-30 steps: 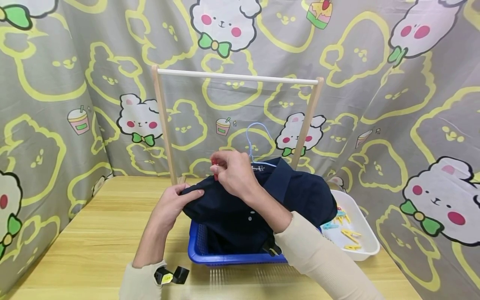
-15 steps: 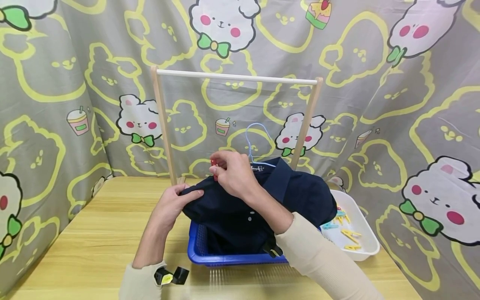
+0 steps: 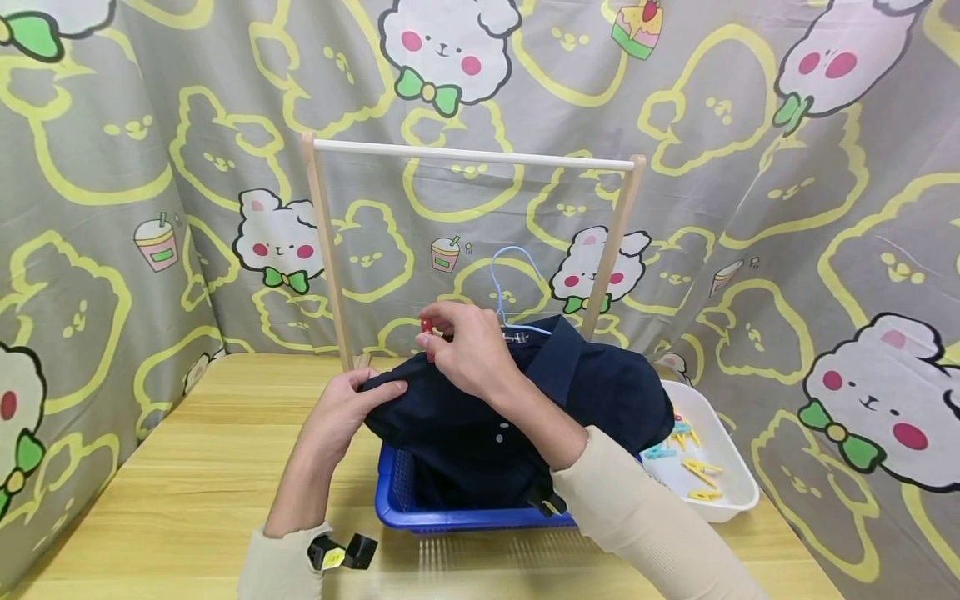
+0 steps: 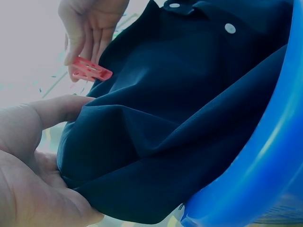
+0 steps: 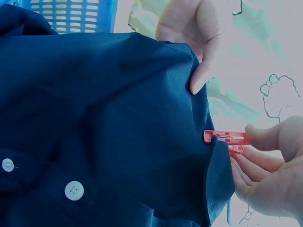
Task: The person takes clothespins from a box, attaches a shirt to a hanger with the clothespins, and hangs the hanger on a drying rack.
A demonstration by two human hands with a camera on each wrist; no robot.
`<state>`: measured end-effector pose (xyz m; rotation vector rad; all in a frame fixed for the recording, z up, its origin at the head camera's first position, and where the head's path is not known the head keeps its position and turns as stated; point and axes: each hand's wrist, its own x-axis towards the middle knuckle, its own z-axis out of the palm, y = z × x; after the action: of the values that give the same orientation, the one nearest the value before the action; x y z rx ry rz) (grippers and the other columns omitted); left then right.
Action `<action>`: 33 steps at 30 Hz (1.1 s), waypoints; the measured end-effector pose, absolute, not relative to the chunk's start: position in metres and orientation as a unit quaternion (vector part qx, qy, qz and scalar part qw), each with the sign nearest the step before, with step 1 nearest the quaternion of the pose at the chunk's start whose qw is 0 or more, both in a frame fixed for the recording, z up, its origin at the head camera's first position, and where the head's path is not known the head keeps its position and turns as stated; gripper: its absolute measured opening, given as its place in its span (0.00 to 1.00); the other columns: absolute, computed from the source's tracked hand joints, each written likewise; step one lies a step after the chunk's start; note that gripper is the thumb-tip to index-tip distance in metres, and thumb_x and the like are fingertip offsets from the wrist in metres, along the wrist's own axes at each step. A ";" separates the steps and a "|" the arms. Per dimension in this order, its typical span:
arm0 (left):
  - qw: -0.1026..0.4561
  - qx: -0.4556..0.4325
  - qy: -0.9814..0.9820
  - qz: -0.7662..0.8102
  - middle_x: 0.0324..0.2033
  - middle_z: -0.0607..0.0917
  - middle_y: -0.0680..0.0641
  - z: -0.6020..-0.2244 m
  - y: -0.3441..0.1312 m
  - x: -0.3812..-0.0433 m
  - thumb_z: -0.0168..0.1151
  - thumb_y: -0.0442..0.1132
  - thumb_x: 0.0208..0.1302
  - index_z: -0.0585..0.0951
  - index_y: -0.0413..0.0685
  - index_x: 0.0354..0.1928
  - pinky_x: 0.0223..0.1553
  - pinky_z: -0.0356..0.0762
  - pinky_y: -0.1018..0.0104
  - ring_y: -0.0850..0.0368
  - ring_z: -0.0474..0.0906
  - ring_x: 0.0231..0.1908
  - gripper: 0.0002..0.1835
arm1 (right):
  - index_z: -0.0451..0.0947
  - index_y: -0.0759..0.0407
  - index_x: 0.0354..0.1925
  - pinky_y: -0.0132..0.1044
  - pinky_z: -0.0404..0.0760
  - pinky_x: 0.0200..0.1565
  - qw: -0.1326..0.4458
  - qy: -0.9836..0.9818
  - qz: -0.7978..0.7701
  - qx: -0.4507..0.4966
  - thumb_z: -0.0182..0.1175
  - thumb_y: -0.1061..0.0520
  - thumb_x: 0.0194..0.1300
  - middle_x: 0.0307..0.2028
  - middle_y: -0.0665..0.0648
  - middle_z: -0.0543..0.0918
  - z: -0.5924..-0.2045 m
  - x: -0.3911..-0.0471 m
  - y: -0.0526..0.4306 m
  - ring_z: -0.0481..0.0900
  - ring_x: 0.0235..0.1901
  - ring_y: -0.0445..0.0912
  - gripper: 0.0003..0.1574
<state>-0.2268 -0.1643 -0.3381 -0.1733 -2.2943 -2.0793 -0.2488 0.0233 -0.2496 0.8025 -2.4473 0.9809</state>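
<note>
A dark navy shirt [image 3: 450, 408] with white buttons lies over a blue basket [image 3: 390, 500], a light-blue hanger [image 3: 497, 283] standing up from its collar. My left hand [image 3: 348, 408] holds the shirt at its left shoulder or sleeve, thumb on top of the cloth. Between thumb and fingers, my right hand [image 3: 472, 346] pinches a red clothespin [image 5: 227, 137]. In the right wrist view the clothespin's tip overlaps the shirt's edge beside the collar. The left wrist view shows the same clothespin [image 4: 92, 70] at the shoulder edge, just beyond my left thumb.
A white tray [image 3: 738, 467] with several yellow and teal clothespins [image 3: 701, 472] stands right of the basket. Behind the shirt rises a wooden rack with a white bar [image 3: 472, 154]. All this is on a wooden table [image 3: 187, 467], with a patterned curtain [image 3: 480, 208] around it.
My right hand and the red clothespin shift only very slightly at the shirt's shoulder. The left hand and the shirt stay as they were.
</note>
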 end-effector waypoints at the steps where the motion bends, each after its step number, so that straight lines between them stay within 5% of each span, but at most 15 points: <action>1: 0.020 -0.056 -0.740 -0.670 0.25 0.74 0.48 -0.338 -0.164 -0.227 0.67 0.48 0.59 0.75 0.36 0.30 0.39 0.70 0.61 0.50 0.72 0.34 0.20 | 0.82 0.53 0.45 0.37 0.79 0.45 0.193 -0.871 0.350 0.286 0.66 0.56 0.59 0.39 0.50 0.86 -0.250 -0.249 0.023 0.84 0.42 0.43 0.13; 33: 0.023 -0.057 -0.745 -0.664 0.24 0.74 0.48 -0.338 -0.164 -0.226 0.68 0.48 0.58 0.75 0.37 0.30 0.38 0.70 0.61 0.51 0.72 0.34 0.20 | 0.82 0.52 0.46 0.36 0.78 0.42 0.215 -0.860 0.365 0.284 0.65 0.52 0.61 0.40 0.49 0.86 -0.251 -0.247 0.027 0.82 0.42 0.41 0.15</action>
<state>-0.2265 -0.1645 -0.3376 -0.1771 -2.3083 -2.0556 -0.2468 0.0268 -0.2512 0.7876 -2.3857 1.0109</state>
